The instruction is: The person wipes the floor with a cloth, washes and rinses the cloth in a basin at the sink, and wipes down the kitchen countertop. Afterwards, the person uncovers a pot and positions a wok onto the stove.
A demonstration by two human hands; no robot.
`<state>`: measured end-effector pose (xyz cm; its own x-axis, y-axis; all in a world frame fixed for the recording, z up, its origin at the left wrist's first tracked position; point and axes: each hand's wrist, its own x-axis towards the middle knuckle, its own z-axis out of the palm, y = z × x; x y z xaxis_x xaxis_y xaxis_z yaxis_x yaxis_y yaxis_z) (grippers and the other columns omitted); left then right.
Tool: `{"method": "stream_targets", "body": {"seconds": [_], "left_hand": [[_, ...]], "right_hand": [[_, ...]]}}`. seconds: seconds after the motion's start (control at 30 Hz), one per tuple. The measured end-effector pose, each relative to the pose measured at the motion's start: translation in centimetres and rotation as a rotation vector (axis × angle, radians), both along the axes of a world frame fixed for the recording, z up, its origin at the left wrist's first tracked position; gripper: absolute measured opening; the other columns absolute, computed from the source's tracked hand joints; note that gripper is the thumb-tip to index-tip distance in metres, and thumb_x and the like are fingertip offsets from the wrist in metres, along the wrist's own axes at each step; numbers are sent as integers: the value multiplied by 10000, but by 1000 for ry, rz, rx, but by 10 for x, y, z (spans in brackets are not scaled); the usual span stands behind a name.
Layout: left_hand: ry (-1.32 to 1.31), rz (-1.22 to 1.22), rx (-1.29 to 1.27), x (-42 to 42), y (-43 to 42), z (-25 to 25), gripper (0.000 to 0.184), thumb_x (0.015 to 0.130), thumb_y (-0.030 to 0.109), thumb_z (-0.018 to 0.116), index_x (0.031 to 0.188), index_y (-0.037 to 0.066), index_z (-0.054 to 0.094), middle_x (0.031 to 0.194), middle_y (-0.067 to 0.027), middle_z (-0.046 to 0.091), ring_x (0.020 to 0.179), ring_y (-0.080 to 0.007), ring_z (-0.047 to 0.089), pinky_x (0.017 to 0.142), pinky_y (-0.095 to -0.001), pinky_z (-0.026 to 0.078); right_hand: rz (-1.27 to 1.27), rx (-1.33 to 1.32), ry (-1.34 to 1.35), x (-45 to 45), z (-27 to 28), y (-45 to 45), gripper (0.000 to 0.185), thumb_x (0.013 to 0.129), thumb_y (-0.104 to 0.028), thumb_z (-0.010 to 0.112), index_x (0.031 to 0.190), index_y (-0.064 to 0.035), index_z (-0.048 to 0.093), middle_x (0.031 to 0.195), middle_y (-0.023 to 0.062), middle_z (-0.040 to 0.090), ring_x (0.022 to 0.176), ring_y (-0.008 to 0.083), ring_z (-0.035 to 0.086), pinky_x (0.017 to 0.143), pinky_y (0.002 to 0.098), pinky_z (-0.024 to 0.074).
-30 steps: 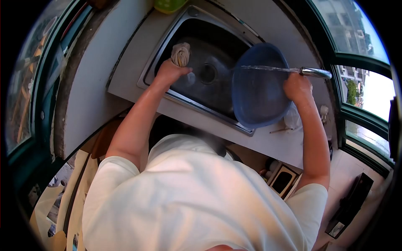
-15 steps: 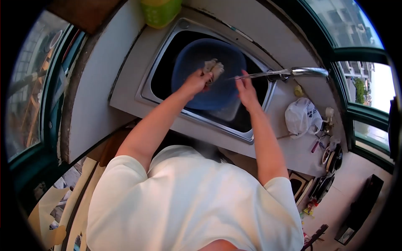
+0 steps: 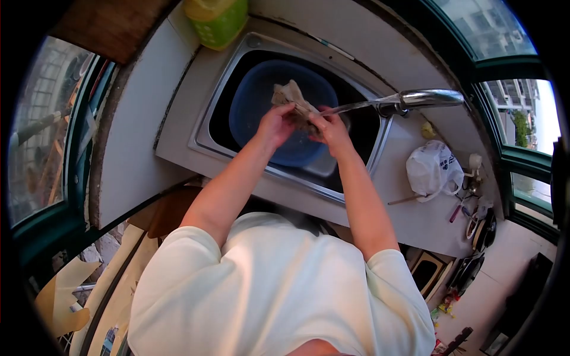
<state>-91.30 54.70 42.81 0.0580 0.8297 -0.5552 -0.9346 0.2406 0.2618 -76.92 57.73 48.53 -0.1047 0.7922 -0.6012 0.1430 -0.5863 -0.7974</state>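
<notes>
A wet, light-coloured cloth (image 3: 289,95) is held between both hands above a blue basin (image 3: 252,98). My left hand (image 3: 277,124) grips its left side, fingers curled round it. On the other side my right hand (image 3: 331,132) pinches the cloth's right end. Water runs from the faucet (image 3: 430,98) in a thin stream that reaches the cloth near my right fingers. The basin sits in the steel sink (image 3: 205,133), toward its left part.
At the back left stands a green and yellow container (image 3: 217,24). Right of the sink are a white plastic bag (image 3: 433,169), a thin stick (image 3: 405,200) and several utensils (image 3: 472,202). Windows flank both sides.
The basin has moved from under the faucet on the right into the sink. My right hand has let go of the basin and now holds the cloth, which has been spread somewhat.
</notes>
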Motion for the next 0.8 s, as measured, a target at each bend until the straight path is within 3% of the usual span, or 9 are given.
{"method": "stream_targets", "body": {"seconds": [0.1,0.2,0.3,0.4,0.5,0.53,0.67,0.77,0.8], "left_hand": [[178,-9,-20,8,2,12,330,790,63,585,1108,21,503,1034,-115,569,968,-238,557,853,-364,443],[444,19,-76,6,2,25,322,767,34,595,1082,14,532,995,-95,589,911,-207,578,815,-318,458],[668,-128,78,5,0,20,283,758,29,605,1037,11,566,933,-70,607,844,-167,587,775,-277,460],[753,-229,167,10,-3,25,253,747,46,632,994,13,586,886,-51,611,798,-130,575,736,-251,455],[877,-245,163,-3,-3,29,256,732,73,671,968,17,589,880,-43,609,781,-113,563,715,-243,453],[934,-248,159,-8,-3,30,262,727,83,684,962,19,588,883,-42,608,779,-111,560,711,-242,454],[957,-303,126,-8,-11,48,298,711,105,716,964,26,577,875,-36,607,775,-110,558,710,-245,454],[948,-321,199,-13,-10,41,323,710,100,718,987,29,569,873,-34,605,779,-112,563,715,-250,459],[909,-314,158,-21,-11,48,329,709,97,717,994,29,567,873,-33,605,781,-113,565,715,-250,461]], "right_hand": [[213,85,-55,18,-12,6,355,765,-136,634,1096,-46,542,1001,78,581,941,181,542,772,282,451],[250,239,19,21,-19,6,365,774,-169,647,1104,-49,543,1023,81,579,954,188,542,811,290,437],[164,273,111,10,-12,10,282,790,-161,629,1042,-43,585,948,78,604,899,186,565,794,280,443],[225,510,-43,-2,-21,18,172,831,-136,594,968,-33,606,852,41,606,786,129,551,732,252,441],[29,303,-89,-2,-10,27,158,849,-158,582,946,-38,611,822,29,599,776,106,545,717,238,438],[24,328,19,0,-12,29,156,848,-175,589,922,-40,609,799,23,590,746,98,542,674,234,436],[221,408,180,-13,-15,13,192,819,-191,609,930,-36,588,733,39,593,708,125,565,651,253,448],[339,430,-88,-3,-21,21,247,813,-194,620,999,-46,552,789,42,589,775,127,558,694,251,444],[268,294,55,7,-34,30,251,815,-173,615,1026,-55,547,854,51,595,821,129,552,722,245,440]]}}
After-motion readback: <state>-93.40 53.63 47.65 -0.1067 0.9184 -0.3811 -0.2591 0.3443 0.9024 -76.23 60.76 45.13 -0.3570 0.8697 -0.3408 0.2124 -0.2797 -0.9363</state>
